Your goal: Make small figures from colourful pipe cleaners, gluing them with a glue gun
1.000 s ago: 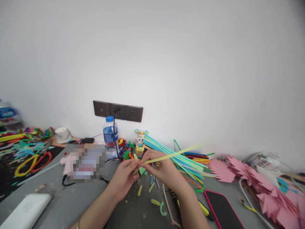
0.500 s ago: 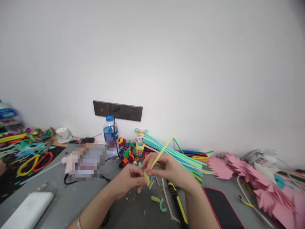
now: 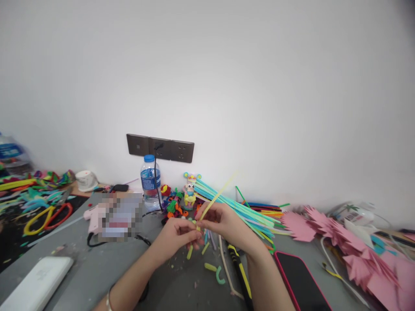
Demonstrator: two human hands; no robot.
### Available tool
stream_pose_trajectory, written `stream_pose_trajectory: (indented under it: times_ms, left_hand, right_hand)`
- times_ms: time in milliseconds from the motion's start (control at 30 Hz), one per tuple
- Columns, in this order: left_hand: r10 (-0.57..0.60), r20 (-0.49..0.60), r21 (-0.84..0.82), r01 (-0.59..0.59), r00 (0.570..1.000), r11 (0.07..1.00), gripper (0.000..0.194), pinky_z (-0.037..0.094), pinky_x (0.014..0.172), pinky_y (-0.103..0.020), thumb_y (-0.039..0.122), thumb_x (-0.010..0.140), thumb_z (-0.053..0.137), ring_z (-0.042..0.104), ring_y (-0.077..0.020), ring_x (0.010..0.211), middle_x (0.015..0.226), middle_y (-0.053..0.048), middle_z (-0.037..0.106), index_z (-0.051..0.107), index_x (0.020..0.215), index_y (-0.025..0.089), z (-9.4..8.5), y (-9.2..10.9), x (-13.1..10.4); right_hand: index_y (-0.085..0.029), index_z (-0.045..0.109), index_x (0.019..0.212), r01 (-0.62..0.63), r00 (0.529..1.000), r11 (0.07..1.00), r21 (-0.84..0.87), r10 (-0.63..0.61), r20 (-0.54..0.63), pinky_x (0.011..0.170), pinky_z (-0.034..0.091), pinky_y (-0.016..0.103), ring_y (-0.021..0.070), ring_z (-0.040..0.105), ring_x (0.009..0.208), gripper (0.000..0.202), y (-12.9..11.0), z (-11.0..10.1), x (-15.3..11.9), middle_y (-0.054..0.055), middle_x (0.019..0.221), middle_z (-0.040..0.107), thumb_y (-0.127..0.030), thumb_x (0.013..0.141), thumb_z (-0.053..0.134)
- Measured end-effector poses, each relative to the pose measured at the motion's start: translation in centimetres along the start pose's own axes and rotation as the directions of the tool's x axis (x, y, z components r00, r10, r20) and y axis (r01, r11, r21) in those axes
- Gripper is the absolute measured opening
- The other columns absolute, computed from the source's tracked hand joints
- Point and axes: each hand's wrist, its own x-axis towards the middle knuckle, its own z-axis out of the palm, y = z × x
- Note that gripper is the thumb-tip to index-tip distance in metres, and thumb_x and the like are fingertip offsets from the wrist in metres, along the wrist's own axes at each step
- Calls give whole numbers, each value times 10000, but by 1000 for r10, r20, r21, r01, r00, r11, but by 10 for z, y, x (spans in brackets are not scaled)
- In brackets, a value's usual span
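Observation:
My left hand (image 3: pixel 177 239) and my right hand (image 3: pixel 220 224) meet above the grey table, fingers pinched. A thin yellow pipe cleaner (image 3: pixel 215 197) slants up and to the right out of my right hand. My left fingers are closed on its lower end, where a small yellow piece shows between the fingertips. Below them on the table lie short yellow pieces (image 3: pixel 210 267) and a curved green piece (image 3: pixel 220 275). A black and yellow tool (image 3: pixel 240 274) rests beside my right wrist.
Behind the hands are a small figurine (image 3: pixel 189 192), a water bottle (image 3: pixel 150 183) and bundled pipe cleaners (image 3: pixel 236 207). A phone (image 3: pixel 301 280) and pink paper (image 3: pixel 366 255) lie right; a pink glue gun (image 3: pixel 94 220), scissors (image 3: pixel 48 219) and white power bank (image 3: pixel 39 285) lie left.
Both hands have shifted slightly, drawing closer at the fingertips. The yellow pipe cleaner leans further left, and its lower end is now more hidden by the fingers.

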Motion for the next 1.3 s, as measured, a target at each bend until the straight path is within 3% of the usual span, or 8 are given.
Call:
stream_pose_trajectory:
  times_ms: [200, 333, 500, 700, 833, 1033, 1200, 1300]
  left_hand:
    - [54, -88, -14, -55, 995, 998, 266, 329, 376, -168, 371, 699, 773, 491, -80, 401, 529, -8, 625, 655, 629, 143, 1, 2, 2]
    - [17, -157, -252, -56, 988, 966, 286, 375, 426, -165, 393, 720, 765, 487, -69, 461, 569, 23, 565, 617, 681, 151, 6, 1, 2]
    - [-107, -167, -643, -27, 980, 765, 313, 338, 416, -122, 306, 635, 850, 470, -36, 524, 654, 47, 517, 628, 774, 135, 10, 1, 1]
    - [-178, -183, -781, -33, 967, 624, 318, 300, 371, -99, 245, 607, 869, 423, -21, 496, 607, 65, 471, 599, 714, 117, 7, 1, 1]
    - [-151, -187, -731, -35, 971, 681, 333, 277, 361, -100, 265, 602, 871, 391, -22, 474, 575, 66, 450, 587, 689, 114, 1, 1, 3]
    - [-117, -213, -567, -25, 970, 823, 378, 200, 337, -105, 377, 609, 858, 242, -1, 393, 513, 77, 413, 586, 663, 120, -4, 5, 4]
    - [-86, -229, -503, -42, 970, 863, 419, 215, 359, -123, 400, 593, 859, 263, -11, 413, 508, 65, 426, 544, 577, 125, 0, 6, 4]
    - [-59, -162, -412, -13, 985, 911, 375, 223, 379, -146, 399, 628, 836, 293, -19, 421, 523, 54, 452, 590, 606, 116, -1, 4, 2]
  right_hand:
    - [-164, 627, 769, 5, 999, 997, 80, -3, -34, 587, 462, 244, 132, 587, 626, 173, 6, 4, 7, -8, 695, 609, -310, 751, 720]
    - [-179, 574, 756, 111, 985, 993, 35, -105, -140, 560, 415, 222, 115, 532, 605, 105, 7, 11, 12, -28, 680, 550, -233, 780, 660]
    - [-198, 543, 721, 352, 903, 902, -249, -398, -162, 594, 410, 230, 134, 515, 653, 118, -2, 27, 14, -14, 713, 530, -117, 803, 567]
    - [-214, 547, 767, 423, 837, 729, -538, -542, -76, 677, 428, 251, 160, 541, 747, 181, -4, 40, 14, 14, 771, 551, -79, 875, 493]
    - [-219, 593, 853, 416, 848, 738, -532, -526, -67, 686, 454, 252, 164, 593, 765, 120, -3, 35, 13, 23, 801, 620, -114, 883, 543]
    - [-207, 654, 827, 297, 926, 900, -319, -353, -136, 689, 498, 277, 177, 653, 751, 44, -1, 20, 9, 28, 796, 693, -224, 860, 630]
    - [-192, 667, 809, 228, 952, 947, -228, -266, -152, 694, 500, 291, 181, 636, 751, 75, 0, 14, 7, 36, 793, 681, -252, 848, 646]
    - [-188, 670, 796, 248, 953, 952, -181, -274, -133, 687, 494, 284, 170, 622, 727, 93, -6, 10, 4, 28, 784, 663, -270, 840, 666]
